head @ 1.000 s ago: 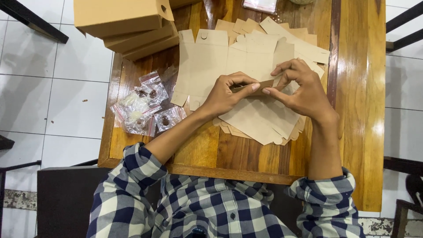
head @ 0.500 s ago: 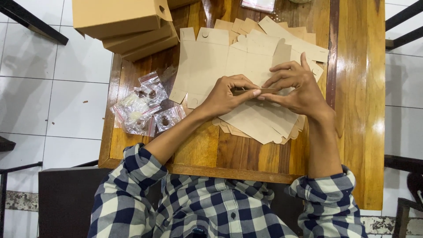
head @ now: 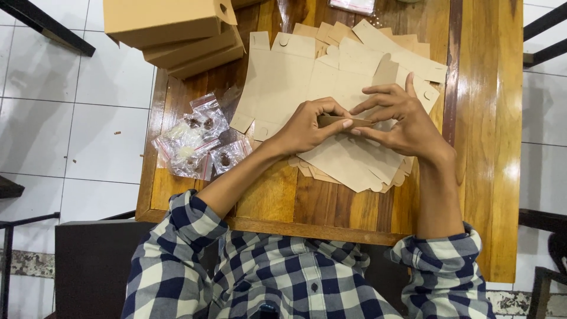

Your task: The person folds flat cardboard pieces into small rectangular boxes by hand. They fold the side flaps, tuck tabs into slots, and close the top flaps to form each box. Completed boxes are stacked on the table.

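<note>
both hands pinch one folded cardboard flap above a heap of flat box blanks.

the left hand (head: 304,127) and right hand (head: 401,115) meet fingertip to fingertip, each closed on an end of the brown cardboard flap (head: 339,121), seemingly to press its crease; it sits just over the flat box blanks (head: 307,74) spread on the bench (head: 484,118). assembled boxes (head: 171,26) are stacked at the far left corner, clear sachets (head: 195,142) near the left forearm.

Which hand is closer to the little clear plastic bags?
Left. The left hand is just right of the clear plastic bags, pinching a small cardboard piece. The right hand is farther right, beyond it.
</note>
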